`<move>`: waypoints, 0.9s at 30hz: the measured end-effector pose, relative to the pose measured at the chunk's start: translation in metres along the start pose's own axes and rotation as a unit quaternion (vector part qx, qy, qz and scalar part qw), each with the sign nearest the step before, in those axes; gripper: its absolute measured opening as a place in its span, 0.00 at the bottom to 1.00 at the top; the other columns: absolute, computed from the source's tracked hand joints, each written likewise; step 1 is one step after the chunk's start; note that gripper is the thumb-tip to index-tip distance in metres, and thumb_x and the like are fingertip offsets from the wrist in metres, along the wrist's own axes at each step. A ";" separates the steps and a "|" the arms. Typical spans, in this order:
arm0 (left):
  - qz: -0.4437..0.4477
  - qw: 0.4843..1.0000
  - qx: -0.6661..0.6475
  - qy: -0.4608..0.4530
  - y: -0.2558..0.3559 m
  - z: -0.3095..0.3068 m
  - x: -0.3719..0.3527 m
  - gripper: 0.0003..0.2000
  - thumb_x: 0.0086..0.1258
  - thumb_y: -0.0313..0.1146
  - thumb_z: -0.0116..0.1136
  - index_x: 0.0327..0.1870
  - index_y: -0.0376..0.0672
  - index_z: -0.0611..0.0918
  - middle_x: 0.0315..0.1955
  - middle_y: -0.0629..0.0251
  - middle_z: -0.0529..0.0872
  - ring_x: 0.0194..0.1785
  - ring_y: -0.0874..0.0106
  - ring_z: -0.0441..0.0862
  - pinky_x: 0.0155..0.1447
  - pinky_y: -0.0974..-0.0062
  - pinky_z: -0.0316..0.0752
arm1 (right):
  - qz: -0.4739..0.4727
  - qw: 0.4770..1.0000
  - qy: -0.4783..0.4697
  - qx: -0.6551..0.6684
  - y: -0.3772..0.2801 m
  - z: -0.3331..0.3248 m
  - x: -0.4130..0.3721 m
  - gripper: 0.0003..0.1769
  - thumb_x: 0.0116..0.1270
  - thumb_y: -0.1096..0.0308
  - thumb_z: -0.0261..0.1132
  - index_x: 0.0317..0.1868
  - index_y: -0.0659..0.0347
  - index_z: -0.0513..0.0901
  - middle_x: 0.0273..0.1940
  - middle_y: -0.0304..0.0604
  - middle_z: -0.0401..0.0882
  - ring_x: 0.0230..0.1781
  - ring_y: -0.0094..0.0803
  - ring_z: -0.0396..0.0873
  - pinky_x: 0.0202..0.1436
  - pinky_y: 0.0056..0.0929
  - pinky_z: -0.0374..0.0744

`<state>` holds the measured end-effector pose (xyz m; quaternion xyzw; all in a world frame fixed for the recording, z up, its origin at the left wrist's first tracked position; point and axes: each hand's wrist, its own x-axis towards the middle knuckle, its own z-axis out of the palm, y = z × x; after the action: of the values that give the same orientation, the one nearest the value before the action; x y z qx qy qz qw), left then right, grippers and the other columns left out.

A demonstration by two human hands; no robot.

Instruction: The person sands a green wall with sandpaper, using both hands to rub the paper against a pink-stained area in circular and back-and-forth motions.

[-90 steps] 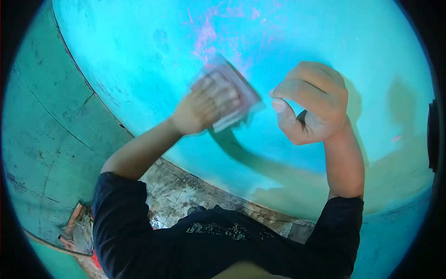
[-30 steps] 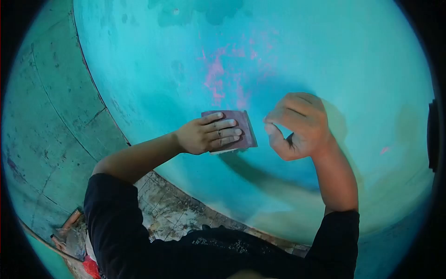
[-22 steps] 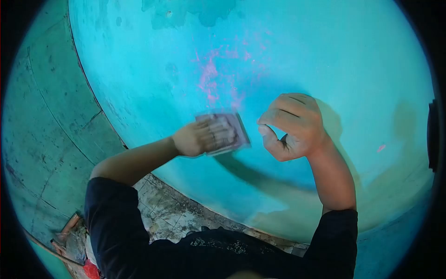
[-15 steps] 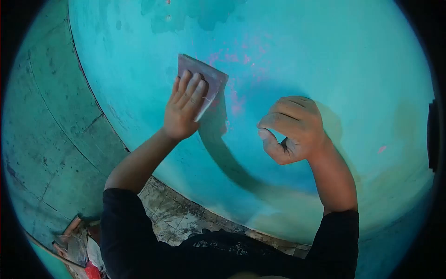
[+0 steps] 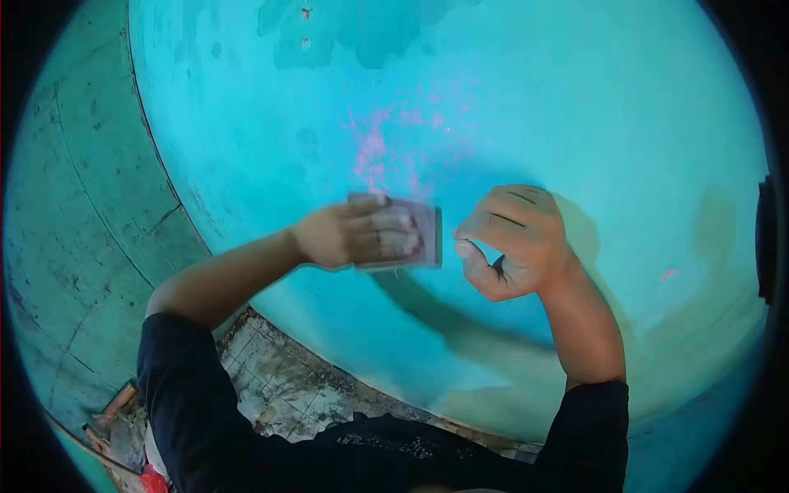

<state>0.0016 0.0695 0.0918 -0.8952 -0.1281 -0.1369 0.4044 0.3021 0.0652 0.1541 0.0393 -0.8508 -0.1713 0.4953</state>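
Note:
My left hand (image 5: 353,234) is on a folded, dull pink-grey sheet of what looks like sandpaper (image 5: 426,234), fingers laid over it against the turquoise wall (image 5: 641,107). Motion blurs the fingertips and the sheet's edges. Just right of the sheet is my right hand (image 5: 518,242), curled, with thumb and forefinger tips together. The wall's colour shows through the loop they make, and no object is visible in it. Scattered pink marks (image 5: 371,152) lie on the wall above the sheet.
A darker green panelled surface (image 5: 90,205) runs down the left side. Stained floor tiles (image 5: 283,382) show below the wall. Several odds and ends, one a red item (image 5: 154,479), lie at lower left. A dark object (image 5: 766,240) sits at the right edge.
My left hand has swept down and to the right with the sheet, which has turned toward level. More pink marks are uncovered. The right hand has kept its curled shape, slightly lower in view.

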 end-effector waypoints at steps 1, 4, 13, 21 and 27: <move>-0.004 0.998 0.058 -0.010 -0.025 -0.012 0.003 0.22 0.68 0.38 0.61 0.63 0.49 0.81 0.65 0.67 0.80 0.72 0.63 0.73 0.77 0.52 0.61 | 0.001 1.000 -0.002 0.001 0.000 -0.001 -0.001 0.04 0.48 0.75 0.66 0.26 0.56 0.80 0.23 0.36 0.74 0.17 0.31 0.71 0.20 0.29 0.68; -0.250 0.948 0.121 0.154 -0.043 -0.025 0.017 0.29 0.60 0.36 0.68 0.65 0.47 0.79 0.66 0.63 0.79 0.71 0.56 0.73 0.76 0.48 0.61 | 0.005 1.000 -0.009 0.000 0.002 0.000 0.001 0.04 0.49 0.75 0.66 0.26 0.57 0.80 0.23 0.36 0.74 0.17 0.31 0.72 0.20 0.29 0.68; -0.201 0.965 0.121 0.114 -0.036 -0.026 0.013 0.23 0.63 0.38 0.67 0.61 0.48 0.82 0.65 0.61 0.80 0.70 0.60 0.75 0.76 0.52 0.64 | 0.013 1.000 0.005 -0.002 0.002 0.002 0.001 0.04 0.48 0.71 0.67 0.23 0.54 0.78 0.22 0.36 0.71 0.17 0.32 0.71 0.20 0.31 0.70; -0.010 1.000 0.004 0.019 0.006 -0.002 -0.001 0.22 0.67 0.38 0.61 0.63 0.51 0.81 0.63 0.70 0.82 0.71 0.67 0.75 0.76 0.58 0.65 | 0.005 1.000 -0.002 -0.015 0.002 0.003 0.003 0.05 0.49 0.71 0.68 0.23 0.54 0.78 0.22 0.36 0.71 0.17 0.32 0.71 0.20 0.31 0.71; -0.152 0.974 0.104 0.134 -0.014 0.008 0.008 0.29 0.63 0.36 0.67 0.67 0.45 0.77 0.64 0.59 0.80 0.73 0.54 0.70 0.76 0.43 0.59 | 0.011 1.000 -0.002 -0.008 0.000 0.003 0.002 0.04 0.50 0.71 0.67 0.23 0.54 0.79 0.22 0.36 0.72 0.17 0.32 0.71 0.20 0.30 0.71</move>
<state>0.0058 0.0856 0.0988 -0.7915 -0.2204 -0.3017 0.4837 0.2983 0.0660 0.1543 0.0254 -0.8508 -0.1727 0.4956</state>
